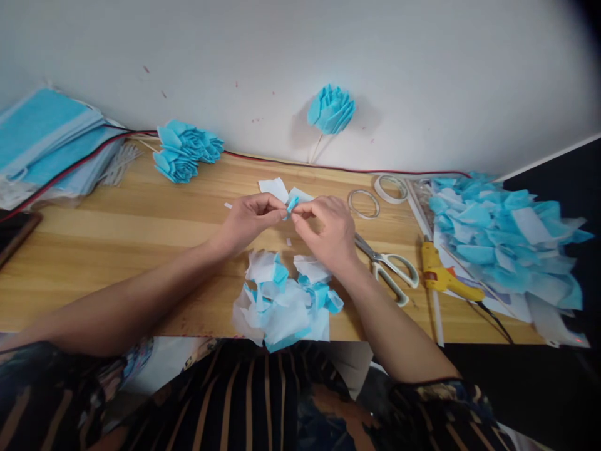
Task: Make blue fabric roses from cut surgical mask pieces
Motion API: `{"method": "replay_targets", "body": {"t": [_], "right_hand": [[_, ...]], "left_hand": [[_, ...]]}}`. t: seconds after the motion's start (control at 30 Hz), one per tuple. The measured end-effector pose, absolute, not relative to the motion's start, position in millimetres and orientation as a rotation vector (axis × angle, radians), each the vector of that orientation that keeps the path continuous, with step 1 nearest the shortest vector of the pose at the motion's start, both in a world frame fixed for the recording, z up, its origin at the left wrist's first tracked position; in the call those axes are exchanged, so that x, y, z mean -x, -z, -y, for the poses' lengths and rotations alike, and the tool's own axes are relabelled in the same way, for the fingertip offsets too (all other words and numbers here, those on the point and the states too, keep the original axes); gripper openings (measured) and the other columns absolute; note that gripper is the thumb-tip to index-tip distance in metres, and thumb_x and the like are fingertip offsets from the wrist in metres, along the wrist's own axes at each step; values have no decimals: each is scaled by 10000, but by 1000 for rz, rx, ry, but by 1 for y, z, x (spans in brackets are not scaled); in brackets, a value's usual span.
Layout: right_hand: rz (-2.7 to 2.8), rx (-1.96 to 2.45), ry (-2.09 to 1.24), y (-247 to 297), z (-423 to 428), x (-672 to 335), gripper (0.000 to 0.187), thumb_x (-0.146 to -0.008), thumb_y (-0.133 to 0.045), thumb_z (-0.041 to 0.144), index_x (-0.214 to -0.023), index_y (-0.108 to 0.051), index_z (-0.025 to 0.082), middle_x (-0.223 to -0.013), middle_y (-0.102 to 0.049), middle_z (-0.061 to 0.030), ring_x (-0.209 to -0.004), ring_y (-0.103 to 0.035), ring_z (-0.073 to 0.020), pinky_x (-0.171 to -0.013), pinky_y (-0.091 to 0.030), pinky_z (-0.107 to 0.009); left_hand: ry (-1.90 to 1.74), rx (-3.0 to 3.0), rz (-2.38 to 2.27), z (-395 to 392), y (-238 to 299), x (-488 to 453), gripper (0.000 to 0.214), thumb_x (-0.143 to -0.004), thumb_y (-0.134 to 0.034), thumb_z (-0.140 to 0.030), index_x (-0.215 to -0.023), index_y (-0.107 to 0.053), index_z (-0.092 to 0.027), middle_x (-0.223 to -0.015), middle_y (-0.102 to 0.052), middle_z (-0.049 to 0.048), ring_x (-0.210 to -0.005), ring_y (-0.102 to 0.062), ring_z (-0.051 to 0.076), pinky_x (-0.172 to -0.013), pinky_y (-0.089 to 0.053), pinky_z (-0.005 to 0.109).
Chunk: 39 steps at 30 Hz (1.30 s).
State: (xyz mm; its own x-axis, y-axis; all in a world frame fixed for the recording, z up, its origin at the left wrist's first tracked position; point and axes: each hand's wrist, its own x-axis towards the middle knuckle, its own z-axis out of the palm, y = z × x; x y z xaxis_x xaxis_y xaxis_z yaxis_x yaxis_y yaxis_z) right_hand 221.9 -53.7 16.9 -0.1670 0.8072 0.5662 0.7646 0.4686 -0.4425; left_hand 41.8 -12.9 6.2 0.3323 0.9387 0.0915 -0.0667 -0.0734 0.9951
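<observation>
Between my two hands, above the middle of the wooden table, is a small folded blue petal piece (292,204). My left hand (246,219) pinches its left side between thumb and forefinger. From the right, my right hand (328,228) pinches the same piece, fingers curled. White pieces (273,188) lie flat just behind my fingertips. Nearer my body, a loose heap of blue and white cut pieces (286,304) reaches the table's front edge. Scissors (387,266) with white handles rest beside my right hand, blades partly hidden behind it.
Finished blue flowers (188,150) lie at the back left, and another flower (331,109) leans on the wall. Stacked blue masks (51,141) are at far left. Tape rolls (390,189), a yellow glue gun (446,275) and a pile of blue petals (502,235) occupy the right.
</observation>
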Motion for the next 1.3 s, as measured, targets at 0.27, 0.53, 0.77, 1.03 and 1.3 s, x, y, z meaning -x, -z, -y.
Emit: {"method": "replay_targets", "body": {"t": [0.27,0.53,0.77,1.03,1.3], "right_hand": [[1949,1290,-57,-15,53,-222,99,-892,-638,204,-808,-659,254,-779,-722,5,-793,-634,-200,-827,-408,-377],[1946,1269,-147,-17,53,-222,118,-908,-612,206,-812,-667,248,-785,-710,-5,-789,-620,-195,-798,-420,-362],[1955,1234,-167,-17,53,-224,162,-944,-561,213,-840,-682,243,-795,-705,-18,-791,-614,-196,-794,-427,-361],[1944,1241,-169,-18,53,-223,139,-920,-599,218,-799,-663,244,-768,-697,-8,-778,-618,-191,-798,-434,-357],[1915,1267,-166,-16,52,-224,159,-917,-576,209,-795,-671,245,-766,-700,-13,-768,-617,-192,-782,-444,-355]], "left_hand": [[-1041,-1415,-862,15,-7,-42,167,-719,-784,-322,-694,-712,-173,-685,-654,2,-671,-538,120,-668,-433,261],[-1031,-1399,-863,14,-10,-41,180,-691,-801,-320,-686,-695,-174,-659,-630,-12,-650,-512,112,-660,-418,259],[-1030,-1387,-869,13,-9,-41,172,-692,-790,-321,-693,-699,-176,-670,-622,-11,-648,-498,110,-653,-404,261],[-1022,-1402,-866,12,-8,-40,173,-691,-795,-329,-703,-719,-175,-690,-647,-3,-665,-515,116,-665,-411,265],[-987,-1370,-882,13,-11,-39,175,-697,-785,-333,-698,-698,-182,-659,-611,-16,-642,-495,113,-652,-402,267]]}}
